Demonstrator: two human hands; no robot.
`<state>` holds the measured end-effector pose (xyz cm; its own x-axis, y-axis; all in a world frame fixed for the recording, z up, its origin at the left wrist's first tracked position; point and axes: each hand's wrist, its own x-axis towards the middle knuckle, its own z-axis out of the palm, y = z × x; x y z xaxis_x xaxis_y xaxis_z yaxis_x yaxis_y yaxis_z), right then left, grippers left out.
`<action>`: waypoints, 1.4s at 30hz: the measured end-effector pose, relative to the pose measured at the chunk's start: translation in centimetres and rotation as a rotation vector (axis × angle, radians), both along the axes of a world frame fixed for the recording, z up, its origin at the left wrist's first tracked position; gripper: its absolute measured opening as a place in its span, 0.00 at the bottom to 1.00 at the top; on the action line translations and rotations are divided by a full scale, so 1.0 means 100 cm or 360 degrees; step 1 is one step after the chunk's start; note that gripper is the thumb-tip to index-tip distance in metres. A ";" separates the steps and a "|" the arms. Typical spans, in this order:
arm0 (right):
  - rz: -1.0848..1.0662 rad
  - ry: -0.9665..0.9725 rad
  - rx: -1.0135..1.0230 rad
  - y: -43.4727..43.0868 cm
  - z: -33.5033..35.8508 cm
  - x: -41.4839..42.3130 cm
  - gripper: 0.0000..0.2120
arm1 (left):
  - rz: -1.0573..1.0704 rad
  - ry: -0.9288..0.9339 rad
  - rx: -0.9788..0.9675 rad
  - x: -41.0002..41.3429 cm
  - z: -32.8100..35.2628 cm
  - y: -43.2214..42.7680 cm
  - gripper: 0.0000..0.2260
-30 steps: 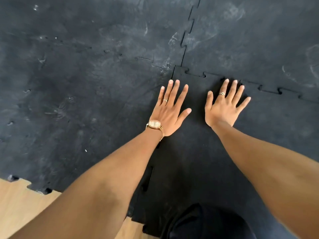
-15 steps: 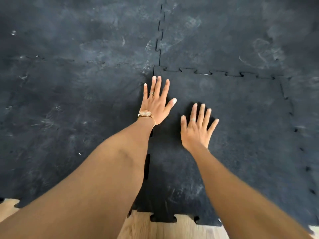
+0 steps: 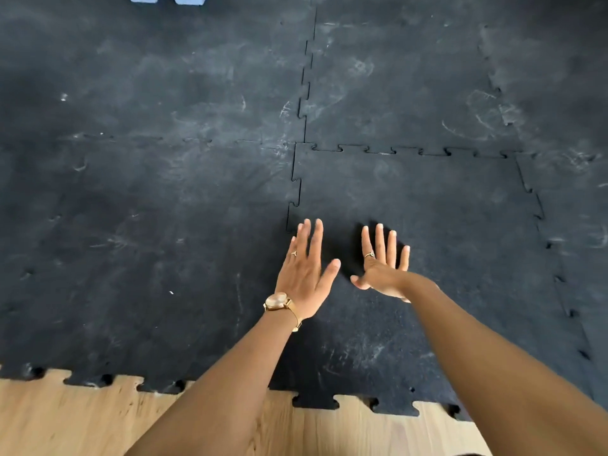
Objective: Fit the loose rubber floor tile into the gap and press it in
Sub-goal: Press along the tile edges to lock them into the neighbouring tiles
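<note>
Right, both hands are out over the black rubber tile (image 3: pixel 427 225), the one bounded by the jigsaw seams at its far, left and right edges. I see the left hand (image 3: pixel 304 274) palm-down, fingers straight and spread a little, thumb angled out, sitting at the tile's left seam; a gold watch (image 3: pixel 277 301) is on that wrist and a ring on one finger. Beside it, the right hand (image 3: pixel 383 266) is tilted up at the wrist, fingers (image 3: pixel 380 240) extended and slightly fanned, thumb sticking out toward the left hand. Whether either palm touches the rubber, I cannot tell. The two hands are near each other, not touching. I see the tile lying level with the neighbouring mats (image 3: pixel 148 209), its toothed near edge against the bare wooden floor (image 3: pixel 65 422).
</note>
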<state>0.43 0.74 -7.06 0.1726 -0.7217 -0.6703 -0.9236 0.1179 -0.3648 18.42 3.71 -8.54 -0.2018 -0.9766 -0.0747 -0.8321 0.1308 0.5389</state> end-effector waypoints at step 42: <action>0.0093 0.0280 -0.0154 0.023 -0.008 0.002 0.36 | -0.0297 -0.0536 -0.0027 0.004 -0.013 0.086 0.38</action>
